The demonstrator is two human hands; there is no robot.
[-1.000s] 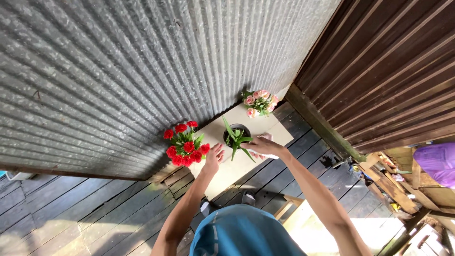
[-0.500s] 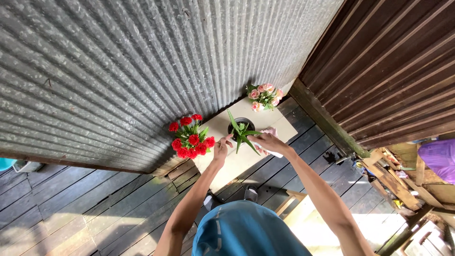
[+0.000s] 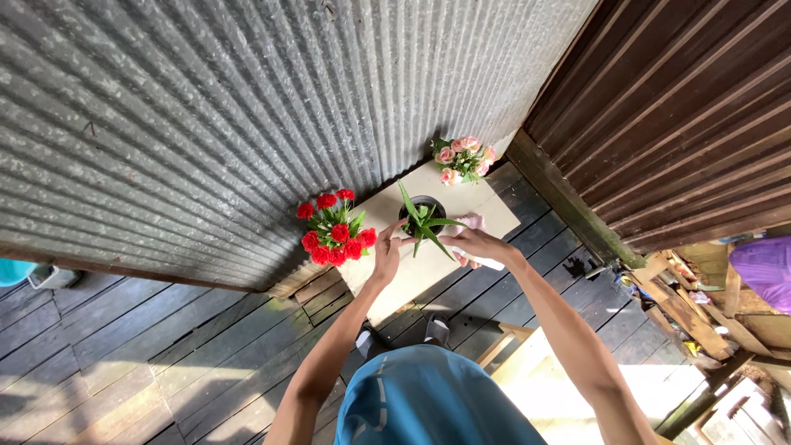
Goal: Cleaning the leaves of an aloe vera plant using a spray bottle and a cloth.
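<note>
Both hands bracket the small dark pot (image 3: 422, 216) of spiky green leaves at the middle of the pale counter (image 3: 395, 284), likely to steady it. The left hand (image 3: 387, 251) touches its side with open grip; the right hand (image 3: 471, 245) closes on a pale cloth (image 3: 476, 224). Red flowers (image 3: 334, 235) stand left of the pot, pink flowers (image 3: 461, 158) beyond it, against a corrugated metal wall (image 3: 247, 107) above dark floorboards (image 3: 124, 363).

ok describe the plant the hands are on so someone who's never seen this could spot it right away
Find the corrugated metal wall; at its foot stands a pale tabletop bearing three plants in a row. The middle one is the green spiky plant in a dark pot, with the left hand and right hand on either side. Unlike the red flowers and pink flowers, it has no blooms.
</note>
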